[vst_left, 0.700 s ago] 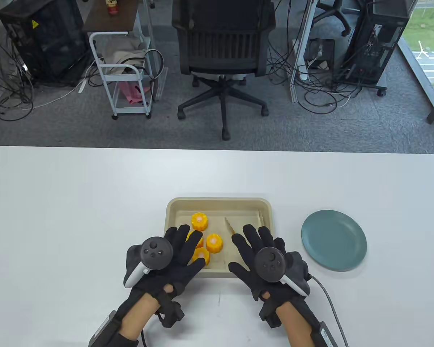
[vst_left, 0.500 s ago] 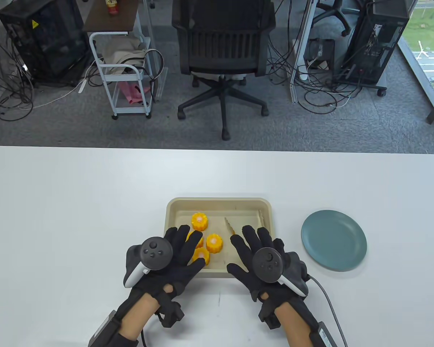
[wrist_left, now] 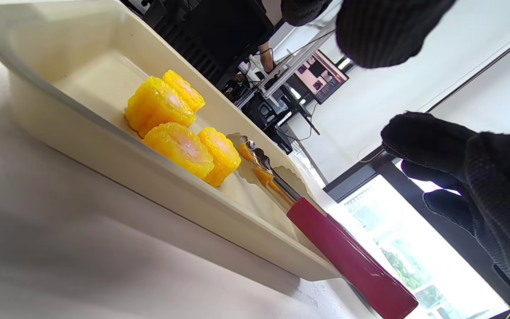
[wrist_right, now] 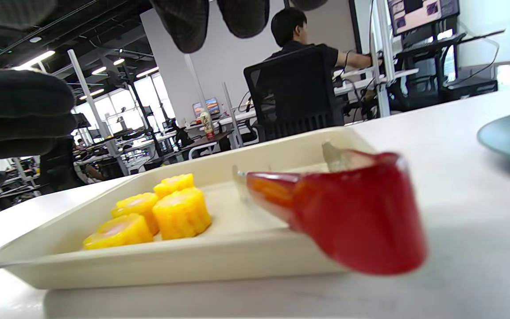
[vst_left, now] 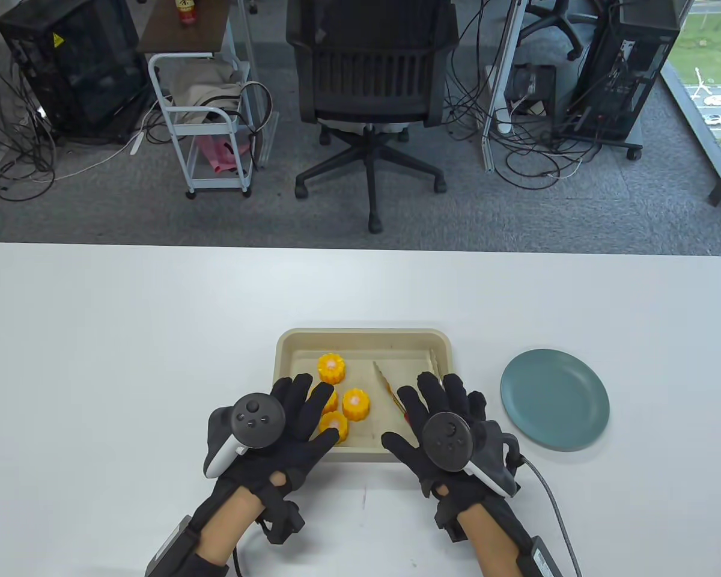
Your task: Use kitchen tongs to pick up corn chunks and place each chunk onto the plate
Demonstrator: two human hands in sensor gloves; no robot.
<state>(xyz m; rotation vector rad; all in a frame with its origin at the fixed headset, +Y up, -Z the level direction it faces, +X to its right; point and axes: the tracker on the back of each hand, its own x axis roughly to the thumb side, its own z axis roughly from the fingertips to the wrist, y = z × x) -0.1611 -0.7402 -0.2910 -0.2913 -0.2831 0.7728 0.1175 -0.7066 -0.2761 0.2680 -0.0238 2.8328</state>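
Two sets of fingers, spread and holding nothing: the right hand (vst_left: 450, 424) has shifted rightward over the red-handled tongs (wrist_left: 321, 230), likely about to grasp. Four corn chunks (vst_left: 356, 404) remain in the tray (vst_left: 363, 336); the plate (vst_left: 554, 399) at lower right is bare.

Looking steeply down on the table (vst_left: 126, 336) from above; low wrist views close beside the tray (wrist_left: 157, 177), left tilted sideways, right level; sharing tray (wrist_right: 184, 266) and corn (wrist_right: 179, 212)
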